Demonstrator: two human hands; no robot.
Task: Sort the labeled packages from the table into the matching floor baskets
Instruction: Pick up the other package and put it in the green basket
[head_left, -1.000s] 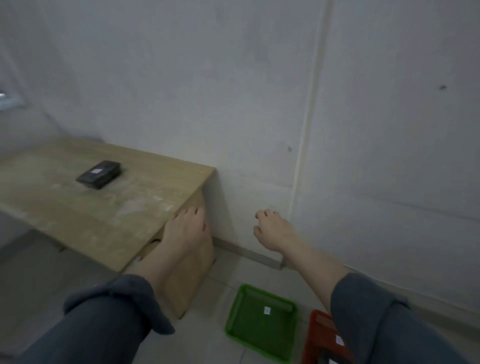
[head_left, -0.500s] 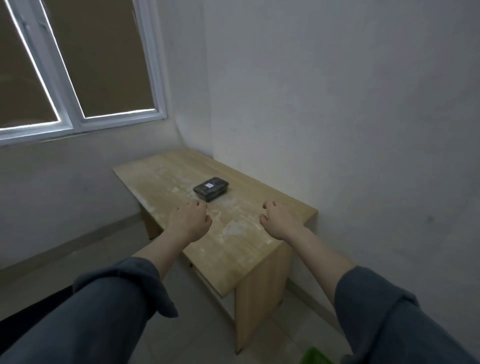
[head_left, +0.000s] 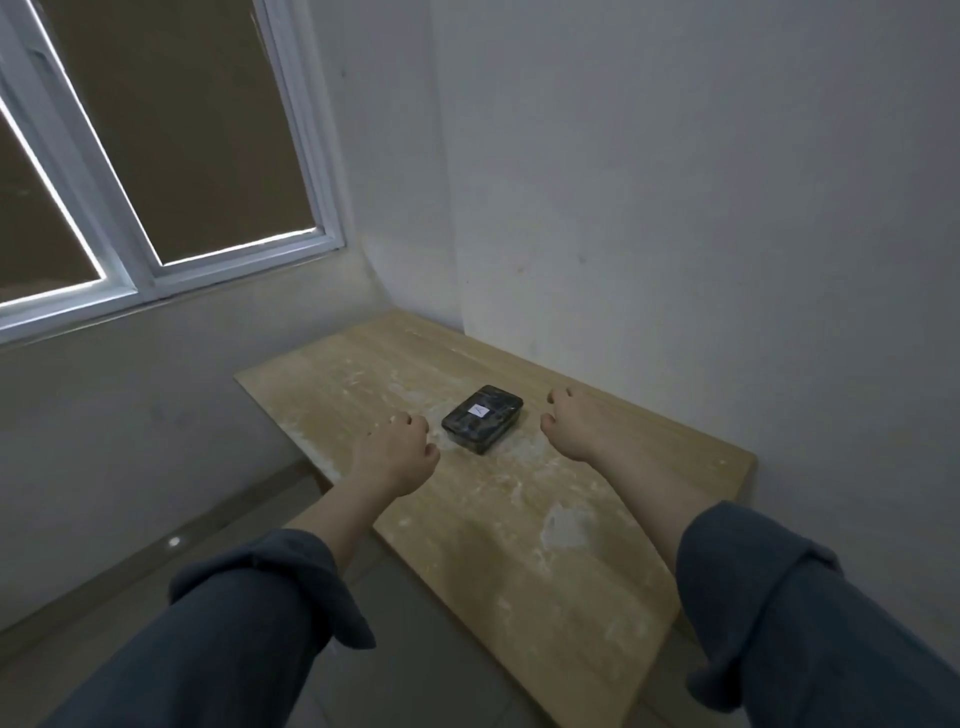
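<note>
Dark package (head_left: 482, 419) on the table (head_left: 545, 519), white label unreadable; left hand (head_left: 396, 457) at eight o'clock, right hand (head_left: 576, 426) at three, both empty, fingers curled.

We're in a bare, dim room here, more a spare or utility space than a lived-in home or office. Plain white walls (head_left: 675, 182) meet in a corner, a white-framed window (head_left: 156, 171) shows only brown murk, and the floor (head_left: 415, 675) is pale tile with a low skirting. The only furniture is 1 scuffed, dusty light-wood table (head_left: 545, 519) pushed against the wall.
</note>
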